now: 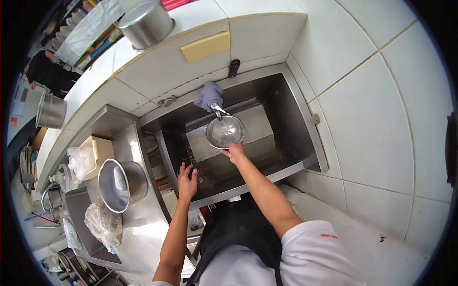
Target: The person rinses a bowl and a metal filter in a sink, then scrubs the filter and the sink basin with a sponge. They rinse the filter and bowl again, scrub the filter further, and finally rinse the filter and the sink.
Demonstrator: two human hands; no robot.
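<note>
My right hand (234,152) grips the near rim of a round metal bowl (223,134), fingers partly hidden beneath it. The bowl is under the faucet (218,109), inside a deep metal sink (298,109). A grey-purple cloth (209,94) is wrapped at the faucet's base. Over the sink's left front part, my left hand (187,181) is open with its fingers spread and nothing in it.
On the metal counter to the left stand a large metal pot (134,183), a plastic bag (102,221) and a beige bin (101,152). Metal containers (148,26) sit on the tiled ledge. A person in black (50,71) is at the far upper left.
</note>
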